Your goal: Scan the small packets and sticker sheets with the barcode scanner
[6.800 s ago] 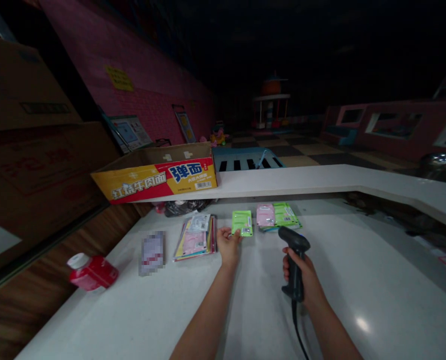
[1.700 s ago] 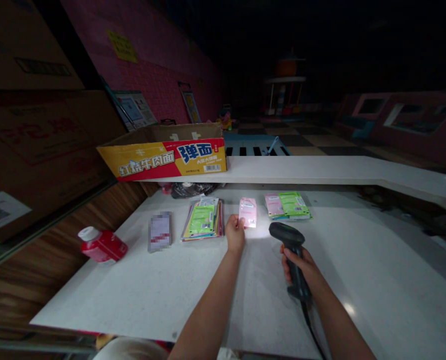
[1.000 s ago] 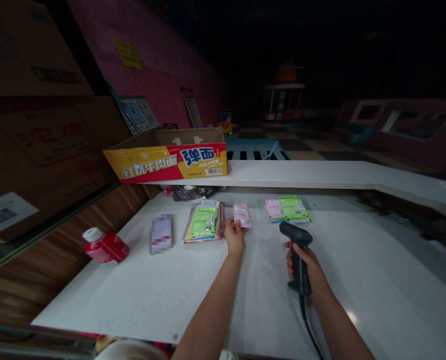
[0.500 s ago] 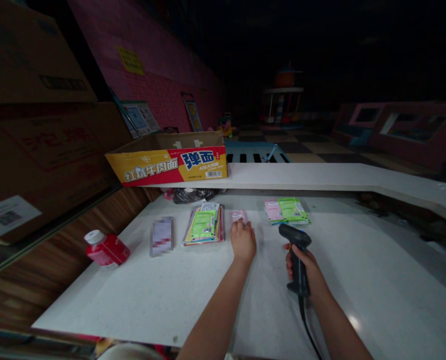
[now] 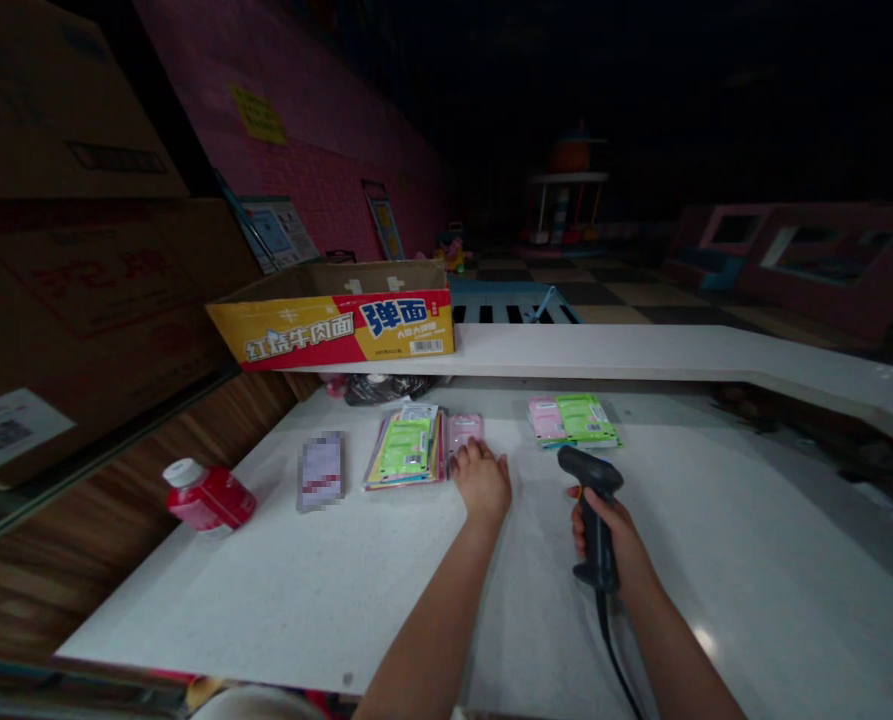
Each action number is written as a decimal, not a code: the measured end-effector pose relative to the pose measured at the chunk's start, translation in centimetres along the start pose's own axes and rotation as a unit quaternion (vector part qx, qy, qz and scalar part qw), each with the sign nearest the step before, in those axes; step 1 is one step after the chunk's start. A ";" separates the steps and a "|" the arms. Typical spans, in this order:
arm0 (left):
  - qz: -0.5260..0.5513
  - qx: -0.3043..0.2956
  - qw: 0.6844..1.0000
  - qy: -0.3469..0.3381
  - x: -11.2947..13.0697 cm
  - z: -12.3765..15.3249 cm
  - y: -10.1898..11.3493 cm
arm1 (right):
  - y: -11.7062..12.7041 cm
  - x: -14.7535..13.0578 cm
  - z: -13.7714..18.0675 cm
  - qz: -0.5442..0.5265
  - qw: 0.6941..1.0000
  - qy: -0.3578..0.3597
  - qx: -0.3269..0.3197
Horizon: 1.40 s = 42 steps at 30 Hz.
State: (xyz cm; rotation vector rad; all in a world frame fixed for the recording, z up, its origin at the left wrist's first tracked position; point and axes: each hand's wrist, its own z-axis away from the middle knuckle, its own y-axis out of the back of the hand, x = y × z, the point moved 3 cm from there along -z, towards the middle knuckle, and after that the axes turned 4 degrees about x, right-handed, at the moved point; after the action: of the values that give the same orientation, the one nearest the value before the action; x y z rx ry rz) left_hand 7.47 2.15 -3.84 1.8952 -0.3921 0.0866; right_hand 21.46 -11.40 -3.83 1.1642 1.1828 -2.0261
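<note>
1. Two hands: the left hand (image 5: 483, 482) lies flat on the table (image 5: 341, 590), the right hand (image 5: 617, 535) is closed round a handle.
2. One barcode scanner (image 5: 594, 500), dark, with one cable (image 5: 615, 660) running off its grip.
3. One pink packet (image 5: 465, 432) lying singly, under the left fingertips.
4. Two piles of packets: the left pile (image 5: 407, 448), green on top, and the right pile (image 5: 575, 420), pink and green showing. The number in each pile cannot be told.
5. One red bottle (image 5: 207, 495) with a white cap, on its side.
6. One blurred flat item (image 5: 320, 470).
7. One yellow and red carton (image 5: 337, 318) on the upper shelf (image 5: 641, 350).
8. One dark bag (image 5: 386, 386) under that shelf.
</note>
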 end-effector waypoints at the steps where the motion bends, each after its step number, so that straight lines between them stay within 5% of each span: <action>1: 0.000 -0.001 1.000 0.000 0.0 0.0 0.0 | 0.0 -0.1 0.0 -0.003 1.000 0.003 0.006; 9: 0.003 0.021 1.000 0.012 0.0 -0.1 0.6 | 0.0 -0.7 0.2 -0.057 0.997 0.009 0.046; 18: 0.083 0.027 0.993 -0.082 0.6 -0.2 1.3 | 0.8 -3.0 -0.4 -0.129 0.983 0.002 0.128; 25: 0.177 0.002 0.977 -0.116 3.2 -0.6 1.2 | 2.8 -6.2 -2.0 -0.086 0.993 0.054 0.062; 32: 0.264 -0.006 0.951 -0.159 7.1 -2.1 0.7 | 5.4 -5.6 -3.1 -0.081 0.993 0.085 0.007; 42: 0.231 -0.012 0.973 -0.015 12.7 -4.7 -2.5 | 5.8 -5.5 -2.8 -0.142 0.986 0.081 0.044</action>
State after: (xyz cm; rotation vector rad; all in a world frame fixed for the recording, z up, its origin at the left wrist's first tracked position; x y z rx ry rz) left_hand 20.85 4.33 -1.27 1.7508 -0.8472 0.3613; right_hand 29.70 -11.73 -2.27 1.2841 1.4197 -2.2481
